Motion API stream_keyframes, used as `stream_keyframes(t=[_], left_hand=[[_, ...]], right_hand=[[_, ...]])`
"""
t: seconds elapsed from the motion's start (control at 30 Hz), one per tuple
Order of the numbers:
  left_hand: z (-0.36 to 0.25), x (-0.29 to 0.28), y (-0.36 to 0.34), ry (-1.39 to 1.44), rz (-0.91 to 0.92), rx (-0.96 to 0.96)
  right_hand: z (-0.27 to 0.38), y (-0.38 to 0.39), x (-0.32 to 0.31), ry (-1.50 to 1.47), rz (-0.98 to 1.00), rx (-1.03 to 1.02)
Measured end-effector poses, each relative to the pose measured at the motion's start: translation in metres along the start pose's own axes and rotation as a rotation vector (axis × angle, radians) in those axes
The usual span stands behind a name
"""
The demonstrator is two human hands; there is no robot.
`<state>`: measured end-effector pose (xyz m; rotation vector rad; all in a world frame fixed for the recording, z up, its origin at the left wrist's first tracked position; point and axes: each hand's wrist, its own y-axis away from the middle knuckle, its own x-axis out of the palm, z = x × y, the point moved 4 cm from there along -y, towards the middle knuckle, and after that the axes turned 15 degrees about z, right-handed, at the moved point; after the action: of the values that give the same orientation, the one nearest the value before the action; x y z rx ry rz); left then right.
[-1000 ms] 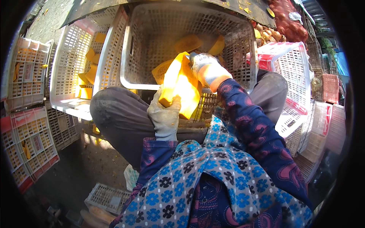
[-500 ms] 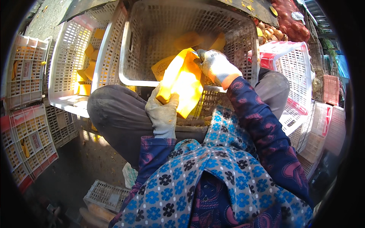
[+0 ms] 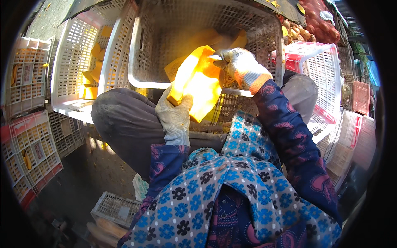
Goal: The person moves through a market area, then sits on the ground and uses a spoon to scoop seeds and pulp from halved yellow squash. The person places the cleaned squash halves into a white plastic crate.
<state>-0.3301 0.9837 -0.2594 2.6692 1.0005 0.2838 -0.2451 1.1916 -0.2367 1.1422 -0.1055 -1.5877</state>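
Note:
A large piece of pumpkin (image 3: 200,80), bright orange and glaring in the sun, is held tilted over the near rim of a white plastic crate. My left hand (image 3: 174,113), in a pale work glove, is closed round its lower left end. My right hand (image 3: 244,68), gloved with an orange cuff, is closed on a small tool with a metal blade (image 3: 215,57), whose exact kind I cannot make out. That blade lies at the upper right edge of the pumpkin. Further pumpkin pieces (image 3: 204,37) lie in the crate (image 3: 155,85) behind my hands.
Another white crate (image 3: 60,93) with pumpkin chunks (image 3: 97,70) stands at the left. Stacked crates (image 3: 35,149) line the far left. A white and red crate (image 3: 322,70) leans at the right. Behind it are onions (image 3: 295,34) and a full red net sack (image 3: 320,22).
My right hand has moved slightly right and back from the pumpkin, so the blade now shows. The pumpkin has tipped a little more upright and shifted left with my left hand.

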Motion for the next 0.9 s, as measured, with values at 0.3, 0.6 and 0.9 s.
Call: stream_keyframes(t=[0.3, 0.6, 0.9], left_hand=[[-0.007, 0.005, -0.002, -0.051, 0.024, -0.035], [-0.003, 0.008, -0.005, -0.047, 0.021, -0.044], [-0.001, 0.008, -0.008, -0.071, 0.043, -0.021]], right_hand=[[-0.017, -0.016, 0.001, 0.427, -0.175, -0.103], [-0.029, -0.007, 0.002, -0.180, 0.021, 0.014], [-0.039, -0.016, 0.019, -0.311, 0.094, 0.125]])
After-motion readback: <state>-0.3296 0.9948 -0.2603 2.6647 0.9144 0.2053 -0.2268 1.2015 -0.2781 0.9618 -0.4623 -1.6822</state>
